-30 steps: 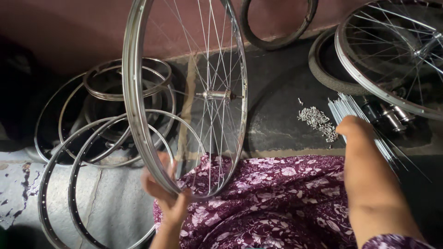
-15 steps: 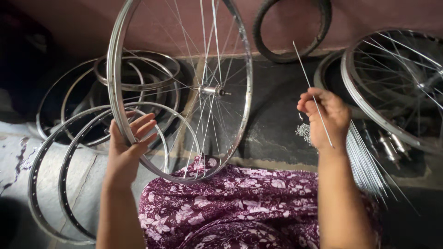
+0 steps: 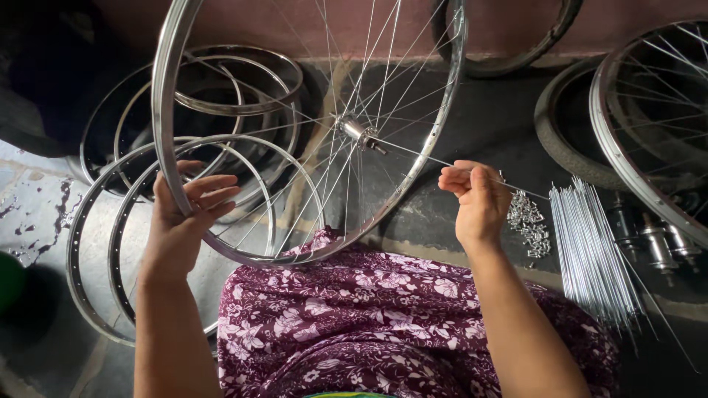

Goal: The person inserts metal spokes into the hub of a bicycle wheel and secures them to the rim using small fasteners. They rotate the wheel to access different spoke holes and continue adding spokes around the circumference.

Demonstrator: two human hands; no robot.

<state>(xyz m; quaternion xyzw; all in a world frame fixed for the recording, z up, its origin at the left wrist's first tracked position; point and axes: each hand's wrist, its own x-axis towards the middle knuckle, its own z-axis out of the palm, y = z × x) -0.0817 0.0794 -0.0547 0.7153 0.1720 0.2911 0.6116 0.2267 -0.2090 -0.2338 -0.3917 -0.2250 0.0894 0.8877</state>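
Note:
A shiny bicycle wheel rim with many spokes stands upright on my lap, its hub at the centre. My left hand grips the rim's lower left side. My right hand pinches a single thin metal spoke, whose far end touches the hub. The spoke runs almost level from the hub to my fingers and past them to the right.
A bundle of loose spokes lies right of my right hand beside a heap of small nipples. Bare rims are stacked at the left. Another spoked wheel, a tyre and hubs lie at the right.
My right hand lifted one spoke from the bundle and brought it left to the hub. My left hand shifted from the rim's bottom up its left side, and the wheel turned.

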